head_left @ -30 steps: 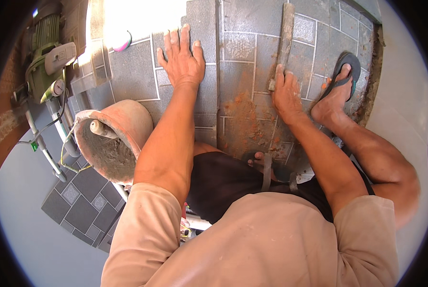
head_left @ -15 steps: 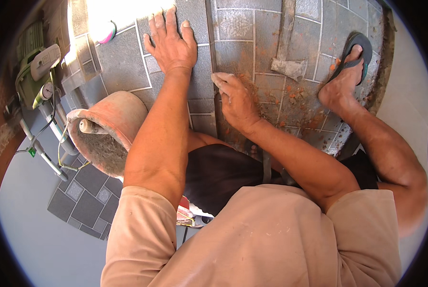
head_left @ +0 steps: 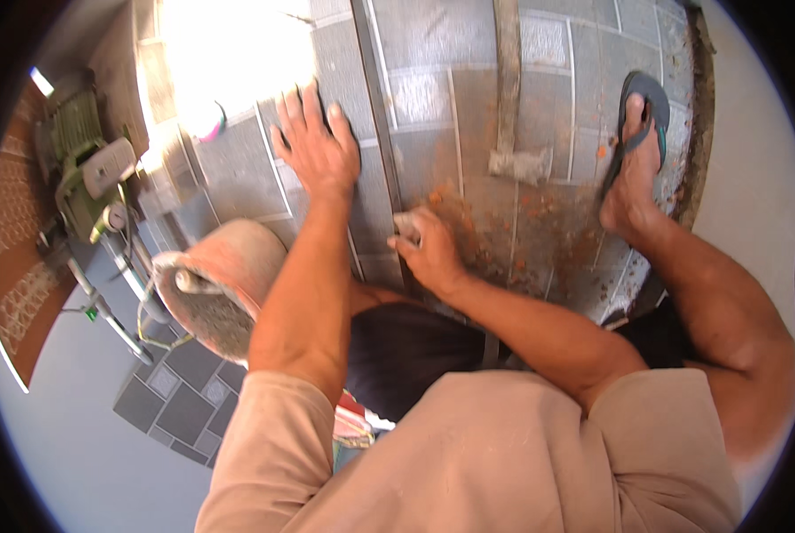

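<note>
Two bare hands down among grey tiles; nearest, right hand at a dark seam, fingers curled, thumb apart from forefinger, cannot tell whether gripping anything; fingertips liable to a pinch there, given any slip of the tile left of that seam; out to the left, close by the left forearm, bucket of grey mix, at risk of spilling from a careless knock; farther forward, left hand flat on tile, fingers spread, nothing seen beneath; possible skid on dust; right of the seam, loose orange crumbs, likely to jam the joint if swept across; beyond, hammer lying flat, a snag for the sandalled foot; farthest, green motor with gauge, dial too small to read; no brand, label or lettering legible anywhere.
</note>
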`<state>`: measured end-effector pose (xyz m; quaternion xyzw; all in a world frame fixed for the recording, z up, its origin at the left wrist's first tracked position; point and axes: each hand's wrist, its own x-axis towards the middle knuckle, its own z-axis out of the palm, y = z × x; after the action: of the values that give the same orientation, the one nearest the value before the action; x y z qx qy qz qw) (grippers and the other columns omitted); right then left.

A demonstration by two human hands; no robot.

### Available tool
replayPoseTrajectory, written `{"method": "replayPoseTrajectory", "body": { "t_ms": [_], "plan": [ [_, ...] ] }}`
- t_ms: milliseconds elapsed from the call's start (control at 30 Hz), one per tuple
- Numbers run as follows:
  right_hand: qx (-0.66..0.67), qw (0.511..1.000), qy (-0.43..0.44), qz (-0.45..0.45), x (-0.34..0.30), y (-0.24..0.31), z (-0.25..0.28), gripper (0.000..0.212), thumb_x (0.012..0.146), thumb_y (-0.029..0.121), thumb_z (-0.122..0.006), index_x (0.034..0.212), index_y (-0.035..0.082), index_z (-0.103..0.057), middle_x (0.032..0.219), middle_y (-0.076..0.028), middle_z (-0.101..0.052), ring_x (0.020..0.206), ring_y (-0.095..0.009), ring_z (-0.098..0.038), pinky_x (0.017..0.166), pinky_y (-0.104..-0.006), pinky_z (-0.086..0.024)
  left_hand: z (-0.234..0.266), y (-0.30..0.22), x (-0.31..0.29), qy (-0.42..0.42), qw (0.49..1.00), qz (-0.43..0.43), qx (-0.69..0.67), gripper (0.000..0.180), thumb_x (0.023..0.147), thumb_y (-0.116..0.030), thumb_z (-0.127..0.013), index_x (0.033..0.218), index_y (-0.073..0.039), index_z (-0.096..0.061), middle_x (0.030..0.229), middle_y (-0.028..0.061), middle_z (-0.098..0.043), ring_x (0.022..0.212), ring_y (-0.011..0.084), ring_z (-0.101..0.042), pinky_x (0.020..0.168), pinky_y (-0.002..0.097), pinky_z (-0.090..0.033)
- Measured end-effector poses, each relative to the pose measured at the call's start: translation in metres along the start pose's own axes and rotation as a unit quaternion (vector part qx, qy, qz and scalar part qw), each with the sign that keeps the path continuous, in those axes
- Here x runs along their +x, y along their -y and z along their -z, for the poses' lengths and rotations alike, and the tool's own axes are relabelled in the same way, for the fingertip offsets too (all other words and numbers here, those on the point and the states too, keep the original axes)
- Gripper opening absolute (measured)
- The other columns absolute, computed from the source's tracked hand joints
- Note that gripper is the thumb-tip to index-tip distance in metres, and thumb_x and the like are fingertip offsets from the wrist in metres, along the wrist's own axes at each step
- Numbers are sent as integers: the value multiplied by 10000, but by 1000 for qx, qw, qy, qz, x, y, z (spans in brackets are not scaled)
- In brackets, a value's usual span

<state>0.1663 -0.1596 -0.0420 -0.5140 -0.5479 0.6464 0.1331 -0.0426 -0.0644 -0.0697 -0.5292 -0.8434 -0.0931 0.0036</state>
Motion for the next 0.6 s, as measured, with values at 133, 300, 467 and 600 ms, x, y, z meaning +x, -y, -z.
{"method": "replayPoseTrajectory", "body": {
  "t_ms": [133,300,467,600],
  "plan": [
    [17,998,-52,-12,9,-13,-21,215,862,128,-837,970,-13,-716,861,-147,-725,738,-273,-703,711,-388,-560,7,4,-4,31,999,30,32,580,1068,-346,-447,1619,-165,-431,1667,152,-397,1585,337,-284,1279,569,-131],
    [114,986,-98,-75,53,13,6,149,882,112,-833,889,2,-733,806,-103,-754,681,-166,-690,631,-342,-544,6,-3,2,48,998,29,25,608,1036,-347,-483,1613,-160,-434,1663,173,-399,1579,361,-287,1280,561,-128],
    [302,947,-101,-38,220,102,70,142,940,63,-761,1072,8,-754,915,-100,-777,743,-145,-711,702,-292,-586,14,-5,4,67,996,48,42,611,1044,-318,-435,1627,-138,-413,1678,170,-382,1584,360,-280,1282,560,-110],
    [358,923,-142,6,324,171,110,201,1010,84,-682,1159,-45,-721,1004,-137,-771,834,-167,-722,807,-298,-592,10,-8,9,62,997,34,26,630,1021,-330,-485,1625,-167,-412,1697,155,-351,1585,363,-270,1272,578,-121]
  ]
}}
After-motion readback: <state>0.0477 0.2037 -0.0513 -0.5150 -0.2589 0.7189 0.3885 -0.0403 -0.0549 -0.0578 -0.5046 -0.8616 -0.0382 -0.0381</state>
